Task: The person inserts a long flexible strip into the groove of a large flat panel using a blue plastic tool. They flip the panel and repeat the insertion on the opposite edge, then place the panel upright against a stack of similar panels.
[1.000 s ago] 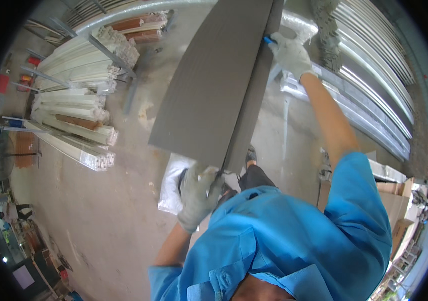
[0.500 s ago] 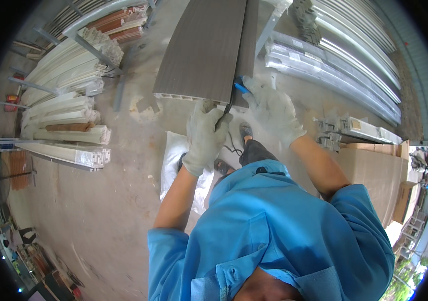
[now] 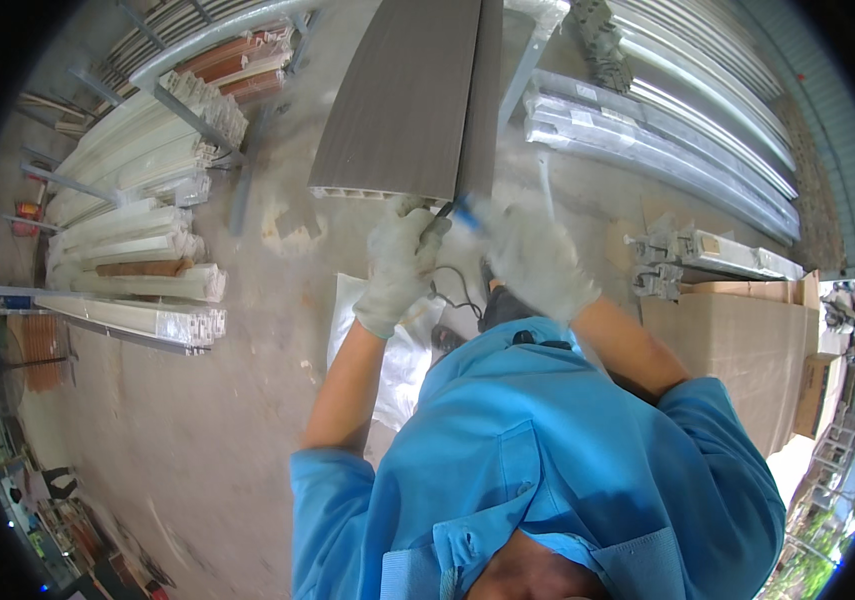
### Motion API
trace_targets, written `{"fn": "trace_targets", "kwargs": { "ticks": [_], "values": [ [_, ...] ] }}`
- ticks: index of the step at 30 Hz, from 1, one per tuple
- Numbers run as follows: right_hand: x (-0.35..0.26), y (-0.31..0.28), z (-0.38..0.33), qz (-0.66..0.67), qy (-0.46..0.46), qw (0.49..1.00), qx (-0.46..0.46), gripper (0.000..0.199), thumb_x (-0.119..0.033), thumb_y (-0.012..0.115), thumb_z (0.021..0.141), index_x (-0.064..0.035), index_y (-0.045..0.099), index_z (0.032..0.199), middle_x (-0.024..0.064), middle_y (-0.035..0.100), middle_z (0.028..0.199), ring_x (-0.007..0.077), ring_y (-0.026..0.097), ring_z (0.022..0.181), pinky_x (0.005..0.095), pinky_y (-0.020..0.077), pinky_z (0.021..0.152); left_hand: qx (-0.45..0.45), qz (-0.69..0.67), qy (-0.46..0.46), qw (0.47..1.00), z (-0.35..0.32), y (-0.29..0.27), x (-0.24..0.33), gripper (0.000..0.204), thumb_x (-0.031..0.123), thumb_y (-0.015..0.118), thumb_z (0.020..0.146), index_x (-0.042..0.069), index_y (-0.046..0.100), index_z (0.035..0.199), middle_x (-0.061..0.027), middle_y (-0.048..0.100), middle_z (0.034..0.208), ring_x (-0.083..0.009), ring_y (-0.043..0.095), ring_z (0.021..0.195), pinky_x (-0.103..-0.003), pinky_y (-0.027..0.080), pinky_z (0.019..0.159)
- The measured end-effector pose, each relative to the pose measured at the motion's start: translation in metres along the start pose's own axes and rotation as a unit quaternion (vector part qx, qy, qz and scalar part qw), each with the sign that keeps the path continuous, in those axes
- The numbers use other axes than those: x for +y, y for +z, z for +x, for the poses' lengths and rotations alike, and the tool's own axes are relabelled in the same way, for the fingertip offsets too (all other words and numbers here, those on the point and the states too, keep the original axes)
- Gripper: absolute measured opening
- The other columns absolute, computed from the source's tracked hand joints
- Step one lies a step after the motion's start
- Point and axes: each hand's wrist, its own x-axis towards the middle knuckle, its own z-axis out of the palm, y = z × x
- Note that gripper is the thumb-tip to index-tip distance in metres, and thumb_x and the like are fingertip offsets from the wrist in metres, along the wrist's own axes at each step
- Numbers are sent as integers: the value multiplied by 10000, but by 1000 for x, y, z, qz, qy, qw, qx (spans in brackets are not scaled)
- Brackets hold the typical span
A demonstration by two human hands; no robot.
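A long grey-brown hollow panel (image 3: 397,110) stretches away from me, its open-celled end facing me. At that end my left hand (image 3: 397,262), in a pale work glove, is closed round a thin black strip (image 3: 442,212). Loops of the black strip hang below the hand. My right hand (image 3: 539,258), gloved too and smeared by motion, is closed on a small blue hand tool (image 3: 465,216) beside the panel's right corner. The tool's exact kind is too blurred to tell. A thin dark seam runs along the panel's right side.
Wrapped pale profiles (image 3: 137,235) fill racks at left. Plastic-wrapped grey profiles (image 3: 647,140) lie at right, above a large cardboard box (image 3: 727,350). A white sheet (image 3: 402,365) lies on the floor by my feet. A metal stand leg (image 3: 525,75) rises right of the panel.
My right hand and the blue tool have moved toward me, from the panel's side to its near corner. The wide black line along the seam now looks thinner.
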Motion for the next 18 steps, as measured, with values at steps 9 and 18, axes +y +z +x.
{"fn": "trace_targets", "kwargs": {
  "ticks": [9,18],
  "values": [
    [72,-49,-1,431,5,901,42,323,-141,715,929,-46,637,1228,94,701,1120,161,673,969,340,529,905,93,51,16,994,-20,8,3,257,117,702,922,-24,666,1133,-199,633,1141,-360,623,1068,-391,502,915],
    [45,-45,11,750,50,658,49,556,-7,808,808,-72,570,1307,73,655,942,178,669,892,304,598,727,-12,-413,-244,878,-56,17,80,395,145,754,919,-6,615,1257,-39,655,939,-84,613,785,-246,504,669]
  ]
}}
